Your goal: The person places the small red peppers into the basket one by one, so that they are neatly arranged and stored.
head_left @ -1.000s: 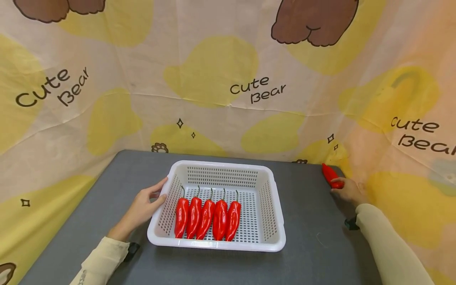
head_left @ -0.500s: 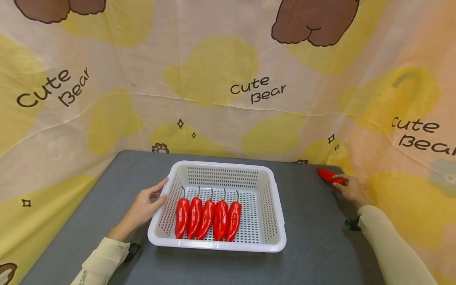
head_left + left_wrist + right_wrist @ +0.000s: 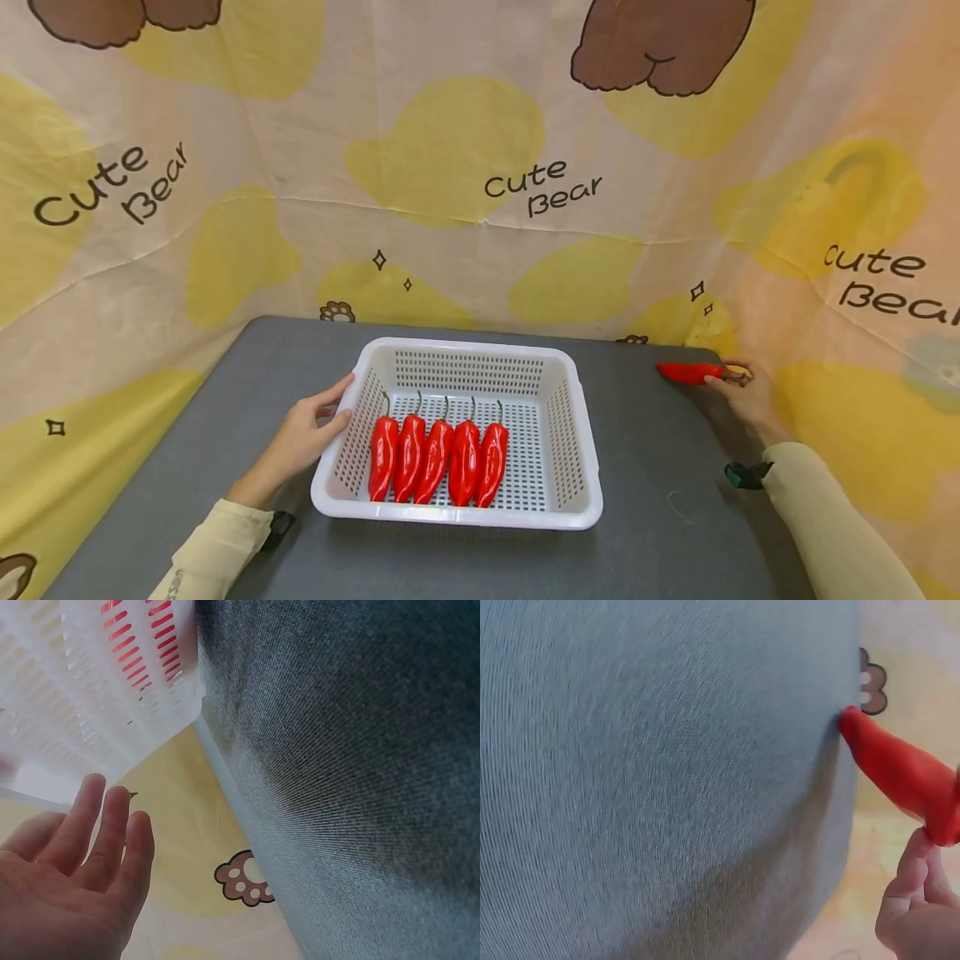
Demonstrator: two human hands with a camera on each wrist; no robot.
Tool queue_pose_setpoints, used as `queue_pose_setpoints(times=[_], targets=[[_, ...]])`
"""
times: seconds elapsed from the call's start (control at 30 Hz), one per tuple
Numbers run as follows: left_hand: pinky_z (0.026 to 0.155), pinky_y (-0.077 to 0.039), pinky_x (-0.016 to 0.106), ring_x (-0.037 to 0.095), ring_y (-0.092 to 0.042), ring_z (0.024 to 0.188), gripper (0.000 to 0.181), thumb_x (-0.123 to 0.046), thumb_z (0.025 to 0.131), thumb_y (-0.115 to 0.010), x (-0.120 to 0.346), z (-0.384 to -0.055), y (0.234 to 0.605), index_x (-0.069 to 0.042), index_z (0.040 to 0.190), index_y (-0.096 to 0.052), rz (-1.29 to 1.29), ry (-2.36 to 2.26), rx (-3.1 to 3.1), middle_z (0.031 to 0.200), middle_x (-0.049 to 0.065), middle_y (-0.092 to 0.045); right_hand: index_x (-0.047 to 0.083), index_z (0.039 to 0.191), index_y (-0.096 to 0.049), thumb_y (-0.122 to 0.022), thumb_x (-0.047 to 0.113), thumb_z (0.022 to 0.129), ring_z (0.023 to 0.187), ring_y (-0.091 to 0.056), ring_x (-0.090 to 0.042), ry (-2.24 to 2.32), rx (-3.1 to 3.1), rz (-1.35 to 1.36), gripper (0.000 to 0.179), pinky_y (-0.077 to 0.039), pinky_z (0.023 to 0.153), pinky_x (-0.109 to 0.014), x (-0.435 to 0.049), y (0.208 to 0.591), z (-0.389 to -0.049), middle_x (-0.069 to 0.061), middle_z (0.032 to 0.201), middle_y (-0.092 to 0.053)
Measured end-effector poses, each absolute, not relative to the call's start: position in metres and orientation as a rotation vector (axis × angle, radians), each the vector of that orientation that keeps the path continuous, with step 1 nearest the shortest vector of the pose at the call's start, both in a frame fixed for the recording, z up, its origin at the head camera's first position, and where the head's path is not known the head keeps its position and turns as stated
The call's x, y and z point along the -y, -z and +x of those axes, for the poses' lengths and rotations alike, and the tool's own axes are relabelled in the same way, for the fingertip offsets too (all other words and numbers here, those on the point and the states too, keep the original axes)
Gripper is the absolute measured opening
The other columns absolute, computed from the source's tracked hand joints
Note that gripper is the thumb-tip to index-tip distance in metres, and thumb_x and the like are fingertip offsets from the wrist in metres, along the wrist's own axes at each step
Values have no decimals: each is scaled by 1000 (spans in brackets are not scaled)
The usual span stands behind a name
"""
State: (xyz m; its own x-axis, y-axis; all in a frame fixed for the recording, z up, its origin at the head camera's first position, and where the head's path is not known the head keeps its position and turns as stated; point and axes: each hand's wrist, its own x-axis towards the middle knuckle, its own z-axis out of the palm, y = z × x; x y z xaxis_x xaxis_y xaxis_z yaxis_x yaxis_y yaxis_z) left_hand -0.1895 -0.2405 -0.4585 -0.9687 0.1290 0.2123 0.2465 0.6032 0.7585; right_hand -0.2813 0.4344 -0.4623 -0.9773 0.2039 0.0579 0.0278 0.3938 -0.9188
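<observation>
In the head view, my left hand is at the left rim of a white perforated plastic basket, thumb and forefinger touching it. The left wrist view shows its other fingers loosely extended beside the basket wall. Several glossy red chili peppers lie side by side in the basket's left and middle, green stems pointing away. At the far right corner of the table, my right hand pinches another red chili pepper by its stem end, its tip pointing left. The right wrist view shows this pepper too.
A dark grey table bears the basket. Patterned cloth hangs behind the table and along both sides, close to my right hand.
My right hand has turned the held chili pepper from pointing away to nearly level and leftward, and its grip now sits at the stem end. The left hand and basket have stayed still.
</observation>
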Motion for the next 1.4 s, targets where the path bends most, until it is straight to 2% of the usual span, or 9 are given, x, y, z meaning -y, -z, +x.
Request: queue_pose_setpoints(times=[0.1, 0.2, 0.33, 0.47, 0.6, 0.73, 0.87, 1.1, 1.4], targets=[[60, -63, 32, 46, -66, 102, 58, -10, 97, -61, 241, -189, 458, -3, 152, -44, -303, 1309, 2696, 138, 30, -59, 27, 116, -46, -69, 10, 95, 74, -62, 9, -1908, 2265, -251, 35, -49, 64, -10, -433, 459, -280, 25, 84, -64], [60, -63, 32, 46, -66, 103, 58, -10, 97, -61, 242, -189, 457, -4, 153, -43, -295, 1313, 2704, 139, 30, -58, 20, 137, -34, -61, 12, 99, 73, -63, 7, -2029, 2164, -295, 47, -51, 68, -9, -431, 454, -279, 24, 82, -64], [61, -63, 32, 46, -66, 103, 59, -10, 97, -61, 242, -188, 457, -4, 153, -43, -290, 1309, 2710, 139, 30, -58, 10, 157, 9, -47, 15, 105, 71, -62, 8, -1882, 2297, -340, 76, -52, 68, -9, -431, 453, -281, 24, 80, -59], [61, -63, 32, 45, -66, 103, 59, -11, 98, -61, 242, -188, 457, -4, 153, -43, -290, 1305, 2713, 138, 30, -59, 10, 156, 20, -39, 14, 107, 71, -62, 7, -1637, 2468, -292, 76, -55, 68, -12, -431, 460, -284, -7, 102, -65], [61, -63, 32, 45, -67, 101, 58, -10, 97, -61, 242, -189, 458, -3, 152, -44, -307, 1294, 2703, 137, 31, -59, 8, 157, 7, -35, 16, 107, 77, -63, -3, -1315, 2643, -210, 66, -50, 63, -14, -428, 466, -283, -43, 132, -52], [62, -63, 34, 46, -67, 101, 57, -9, 97, -61, 242, -192, 457, 0, 150, -45, -343, 1281, 2680, 137, 32, -59, 0, 152, -25, -34, 16, 108, 83, -60, -20, -1045, 2744, -121, 48, -43, 61, -17, -425, 467, -280, -40, 125, -57], [62, -63, 34, 47, -66, 101, 57, -9, 97, -61, 241, -192, 456, 0, 150, -45, -350, 1290, 2671, 137, 32, -59, -7, 136, -48, -36, 11, 107, 74, -54, -11, -1118, 2749, -13, 35, -47, 60, -19, -420, 465, -277, -30, 109, -57], [62, -63, 34, 46, -67, 101, 56, -9, 97, -62, 241, -190, 454, -1, 150, -46, -347, 1289, 2669, 136, 31, -60, -9, 131, -51, -57, 9, 101, 76, -50, 0, -1105, 2740, 89, 35, -46, 61, -14, -409, 464, -272, -32, 111, -59], [61, -63, 33, 48, -66, 103, 58, -11, 98, -61, 241, -188, 458, -2, 152, -43, -322, 1313, 2697, 137, 31, -59, -9, 134, -51, -58, -4, 97, 67, -53, -3, -1159, 2734, 185, 38, -44, 54, -20, -398, 466, -277, -33, 107, -58]])
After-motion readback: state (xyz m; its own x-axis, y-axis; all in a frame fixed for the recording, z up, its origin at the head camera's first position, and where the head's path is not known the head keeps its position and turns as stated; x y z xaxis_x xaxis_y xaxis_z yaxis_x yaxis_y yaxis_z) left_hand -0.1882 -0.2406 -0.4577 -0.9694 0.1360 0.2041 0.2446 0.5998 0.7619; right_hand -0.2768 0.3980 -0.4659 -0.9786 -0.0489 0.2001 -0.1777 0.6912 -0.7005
